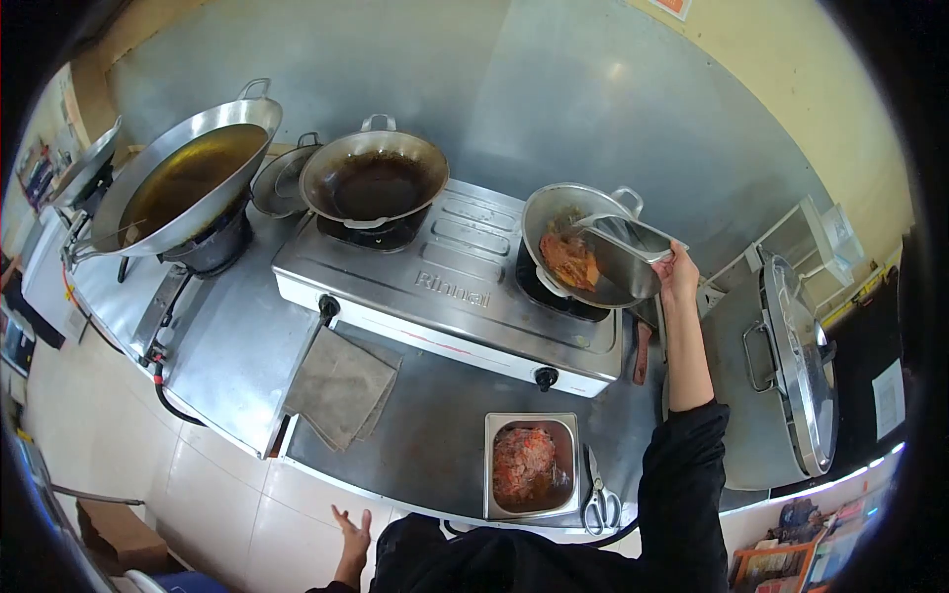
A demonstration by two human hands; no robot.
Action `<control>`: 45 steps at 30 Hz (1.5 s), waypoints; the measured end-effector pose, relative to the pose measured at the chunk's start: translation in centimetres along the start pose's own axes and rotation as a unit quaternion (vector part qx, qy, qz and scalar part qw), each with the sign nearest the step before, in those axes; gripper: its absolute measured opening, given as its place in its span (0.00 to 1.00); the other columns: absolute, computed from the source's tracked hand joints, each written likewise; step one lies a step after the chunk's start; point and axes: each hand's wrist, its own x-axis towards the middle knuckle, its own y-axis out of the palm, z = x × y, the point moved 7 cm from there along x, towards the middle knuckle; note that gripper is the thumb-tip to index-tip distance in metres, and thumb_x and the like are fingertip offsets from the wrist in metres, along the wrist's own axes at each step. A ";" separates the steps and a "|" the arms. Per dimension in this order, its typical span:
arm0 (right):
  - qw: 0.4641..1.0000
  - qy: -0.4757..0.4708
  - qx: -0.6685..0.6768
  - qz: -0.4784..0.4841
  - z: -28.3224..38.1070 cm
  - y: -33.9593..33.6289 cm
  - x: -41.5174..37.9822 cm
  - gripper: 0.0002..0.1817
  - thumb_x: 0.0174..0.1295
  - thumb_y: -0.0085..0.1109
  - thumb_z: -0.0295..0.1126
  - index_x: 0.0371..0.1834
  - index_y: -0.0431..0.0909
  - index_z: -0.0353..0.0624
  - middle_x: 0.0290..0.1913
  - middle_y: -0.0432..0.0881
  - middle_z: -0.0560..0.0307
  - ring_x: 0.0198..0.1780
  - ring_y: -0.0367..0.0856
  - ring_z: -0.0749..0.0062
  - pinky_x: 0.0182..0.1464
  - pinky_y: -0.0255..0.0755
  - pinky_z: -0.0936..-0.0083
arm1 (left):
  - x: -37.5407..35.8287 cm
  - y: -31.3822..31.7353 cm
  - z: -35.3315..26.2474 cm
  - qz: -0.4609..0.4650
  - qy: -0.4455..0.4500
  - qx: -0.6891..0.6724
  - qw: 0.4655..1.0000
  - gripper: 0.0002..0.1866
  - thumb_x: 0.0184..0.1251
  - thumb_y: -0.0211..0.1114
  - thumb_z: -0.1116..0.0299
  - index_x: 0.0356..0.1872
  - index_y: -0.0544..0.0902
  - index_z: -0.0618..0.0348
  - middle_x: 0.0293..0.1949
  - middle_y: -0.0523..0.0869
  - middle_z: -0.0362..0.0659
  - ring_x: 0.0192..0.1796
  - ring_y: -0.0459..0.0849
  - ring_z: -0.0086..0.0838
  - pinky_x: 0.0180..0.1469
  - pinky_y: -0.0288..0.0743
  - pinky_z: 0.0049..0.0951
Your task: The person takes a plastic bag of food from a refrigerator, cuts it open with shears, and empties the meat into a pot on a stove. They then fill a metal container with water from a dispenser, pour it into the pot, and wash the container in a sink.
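My right hand [676, 274] grips the rim of a metal container [633, 235], which is tipped over the right wok [539, 212] on the stove. Reddish-orange food [570, 262] lies in that wok, below the container's mouth. Low at the front, my left hand [352, 532] is held away from the counter with its fingers spread and nothing in it. A square metal tray [575, 499] with red minced food [524, 464] stands on the counter, and scissors [601, 501] lie just to its right.
On the stove [425, 282] a second wok [336, 150] holds dark liquid. A large oil-filled wok [237, 119] stands at the left. Grey cloths [341, 385] lie at the counter's front edge. To the right is a big pot [736, 395] with a tilted lid [803, 366].
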 end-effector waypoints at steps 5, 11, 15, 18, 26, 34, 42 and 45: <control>0.999 -0.022 -0.045 0.008 1.0 1.0 -0.6 0.09 0.60 0.51 0.34 0.27 0.73 0.40 0.22 0.73 0.61 0.23 0.75 0.75 0.26 0.74 0.79 | 3.1 2.7 1.7 0.053 0.044 0.037 0.997 0.48 0.59 0.61 0.62 0.66 0.32 0.56 0.61 0.56 0.64 0.64 0.56 0.48 0.63 0.51 0.41; 0.996 -0.026 -0.079 0.025 1.6 1.6 -1.3 0.09 0.61 0.49 0.35 0.28 0.73 0.42 0.22 0.75 0.62 0.24 0.76 0.77 0.28 0.73 0.81 | 5.3 3.4 2.2 0.103 0.093 0.010 0.990 0.42 0.62 0.57 0.68 0.66 0.35 0.57 0.61 0.60 0.58 0.64 0.59 0.41 0.63 0.52 0.35; 0.995 -0.021 -0.091 0.030 1.2 1.3 -1.1 0.09 0.61 0.49 0.35 0.28 0.74 0.43 0.22 0.75 0.62 0.24 0.76 0.78 0.28 0.72 0.82 | 5.7 4.1 2.9 0.168 0.131 -0.055 0.976 0.35 0.67 0.49 0.64 0.65 0.38 0.60 0.60 0.61 0.54 0.63 0.60 0.37 0.63 0.51 0.33; 0.992 -0.031 -0.110 0.044 1.1 1.1 -0.9 0.09 0.61 0.49 0.36 0.28 0.73 0.44 0.22 0.75 0.62 0.24 0.76 0.78 0.27 0.71 0.82 | 4.6 3.5 2.3 0.137 0.045 -0.060 0.988 0.33 0.68 0.46 0.58 0.65 0.41 0.61 0.58 0.63 0.54 0.61 0.61 0.36 0.63 0.51 0.32; 0.981 -0.062 -0.177 0.045 1.2 1.4 -0.4 0.09 0.60 0.51 0.35 0.28 0.74 0.43 0.20 0.74 0.62 0.19 0.73 0.80 0.20 0.70 0.83 | 6.5 3.3 3.6 0.146 0.099 -0.049 0.983 0.33 0.68 0.47 0.53 0.64 0.46 0.61 0.55 0.67 0.53 0.59 0.64 0.35 0.61 0.55 0.33; 0.971 -0.104 -0.214 0.030 2.3 2.3 -1.3 0.10 0.61 0.51 0.35 0.27 0.74 0.42 0.18 0.73 0.63 0.16 0.72 0.80 0.15 0.66 0.84 | 3.3 2.9 -0.1 0.133 0.028 -0.057 0.989 0.32 0.67 0.46 0.50 0.64 0.49 0.59 0.57 0.65 0.52 0.60 0.63 0.36 0.61 0.54 0.33; 0.959 -0.136 -0.246 0.025 3.0 2.9 -2.2 0.11 0.61 0.51 0.36 0.27 0.75 0.40 0.15 0.70 0.65 0.13 0.69 0.81 0.14 0.64 0.84 | 2.5 2.6 -1.9 0.126 -0.032 -0.073 0.989 0.29 0.69 0.44 0.52 0.63 0.52 0.61 0.60 0.64 0.49 0.61 0.62 0.33 0.60 0.55 0.30; 0.960 -0.142 -0.240 0.030 3.0 2.7 -2.2 0.11 0.61 0.51 0.36 0.28 0.75 0.40 0.15 0.70 0.65 0.13 0.69 0.82 0.14 0.64 0.84 | 5.4 2.1 2.5 0.133 -0.011 -0.044 0.990 0.36 0.66 0.39 0.44 0.64 0.50 0.64 0.61 0.60 0.54 0.64 0.59 0.39 0.61 0.56 0.40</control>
